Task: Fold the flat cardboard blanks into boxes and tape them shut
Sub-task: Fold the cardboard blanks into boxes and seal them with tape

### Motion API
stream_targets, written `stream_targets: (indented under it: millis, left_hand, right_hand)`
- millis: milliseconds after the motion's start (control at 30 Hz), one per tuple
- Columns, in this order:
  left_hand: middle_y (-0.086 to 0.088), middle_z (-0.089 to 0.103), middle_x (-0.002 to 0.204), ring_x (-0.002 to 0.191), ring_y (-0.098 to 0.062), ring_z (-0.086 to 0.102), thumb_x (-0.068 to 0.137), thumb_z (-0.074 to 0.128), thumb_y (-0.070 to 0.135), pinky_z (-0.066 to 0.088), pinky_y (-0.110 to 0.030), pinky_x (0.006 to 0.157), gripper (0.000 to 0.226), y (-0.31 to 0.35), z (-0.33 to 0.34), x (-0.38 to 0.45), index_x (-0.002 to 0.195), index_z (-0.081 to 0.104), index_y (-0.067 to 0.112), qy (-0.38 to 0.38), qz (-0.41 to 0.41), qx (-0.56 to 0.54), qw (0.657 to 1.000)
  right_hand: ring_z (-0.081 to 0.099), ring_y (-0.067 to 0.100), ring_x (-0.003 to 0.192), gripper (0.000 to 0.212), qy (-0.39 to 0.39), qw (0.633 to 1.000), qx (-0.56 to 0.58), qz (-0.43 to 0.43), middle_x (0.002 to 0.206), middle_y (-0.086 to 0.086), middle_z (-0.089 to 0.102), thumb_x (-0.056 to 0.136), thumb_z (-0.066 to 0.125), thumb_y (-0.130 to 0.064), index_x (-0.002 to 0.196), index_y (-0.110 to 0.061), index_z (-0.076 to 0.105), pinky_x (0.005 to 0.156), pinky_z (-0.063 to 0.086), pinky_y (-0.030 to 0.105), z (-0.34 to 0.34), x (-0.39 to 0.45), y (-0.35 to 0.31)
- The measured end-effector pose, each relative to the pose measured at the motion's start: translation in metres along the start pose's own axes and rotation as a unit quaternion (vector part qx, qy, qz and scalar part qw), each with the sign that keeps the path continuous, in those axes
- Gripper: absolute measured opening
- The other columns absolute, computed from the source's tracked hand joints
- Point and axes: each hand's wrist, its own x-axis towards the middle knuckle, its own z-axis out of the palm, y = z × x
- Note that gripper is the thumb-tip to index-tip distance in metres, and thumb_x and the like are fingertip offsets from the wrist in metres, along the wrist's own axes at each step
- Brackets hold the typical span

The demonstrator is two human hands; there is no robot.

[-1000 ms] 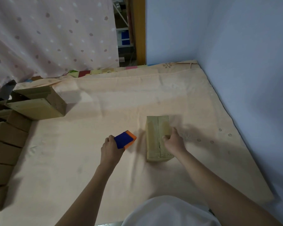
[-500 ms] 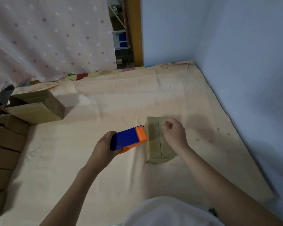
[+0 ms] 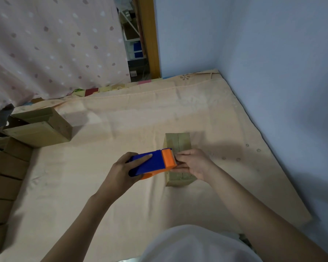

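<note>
Peach cloth, soft and faintly wrinkled, covers the wide flat surface (image 3: 106,186) that fills most of the view, and it runs into the corner of two smooth pale blue walls (image 3: 273,63). A pink curtain (image 3: 51,46) with a scatter of pale and dusky dots hangs along the far left edge, beside a wooden door frame (image 3: 150,36).

Brown cardboard boxes (image 3: 6,173), plain and matte, stand in a row down the left edge of the cloth. At the far end of that row lies a larger box (image 3: 40,129) with its flaps loose.

Near the middle of the cloth, a little to the right, sits the small cardboard box (image 3: 177,142), a long rectangular block lying flat with a seam running down the centre of its top where two flaps meet. Its far half is bare; its near half is partly covered by the hands.

A tape dispenser (image 3: 151,163) with a smooth blue plastic body and an orange front end hovers over the left edge of this box. The left hand (image 3: 121,171) grips the blue body, fingers wrapped around it and the thumb laid along the top. The right hand (image 3: 195,163) rests on top of the box, and its fingers (image 3: 182,154) reach to the orange end of the dispenser and meet there; whether they pinch a strip of tape cannot be told.
</note>
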Motion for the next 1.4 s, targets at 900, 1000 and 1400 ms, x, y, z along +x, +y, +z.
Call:
stream_targets:
  millis: [900, 1000, 1400]
  left_hand:
    - [0.020, 0.052, 0.106, 0.095, -0.013, 0.050, 0.070, 0.083, 0.021, 0.039, -0.030, 0.096, 0.080, -0.012, 0.011, 0.003, 0.135, 0.050, 0.053, -0.180, 0.039, 0.052, 0.982]
    - [0.015, 0.054, 0.106, 0.092, -0.012, 0.050, 0.071, 0.083, 0.023, 0.041, -0.029, 0.094, 0.078, -0.012, 0.017, 0.012, 0.137, 0.051, 0.049, -0.188, 0.057, 0.076, 0.977]
    - [0.006, 0.060, 0.097, 0.081, -0.015, 0.055, 0.068, 0.083, 0.023, 0.042, -0.025, 0.086, 0.078, -0.011, 0.026, 0.023, 0.136, 0.054, 0.045, -0.216, 0.096, 0.083, 0.968]
  right_hand:
    - [0.071, 0.021, 0.057, 0.018, 0.261, 0.952, -0.161, -0.015, 0.063, 0.009, 0.072, 0.088, 0.070, -0.006, 0.072, 0.001, 0.075, 0.068, 0.064, 0.038, -0.056, 0.000, 0.064]
    - [0.073, 0.025, 0.064, 0.023, 0.280, 0.927, -0.248, -0.033, 0.063, 0.014, 0.071, 0.084, 0.071, -0.016, 0.068, 0.000, 0.075, 0.071, 0.062, 0.037, -0.062, 0.004, 0.067]
    - [0.070, 0.030, 0.094, 0.017, 0.291, 0.897, -0.332, -0.010, 0.086, 0.012, 0.075, 0.086, 0.073, -0.022, 0.080, -0.008, 0.079, 0.068, 0.042, 0.021, -0.060, 0.011, 0.077]
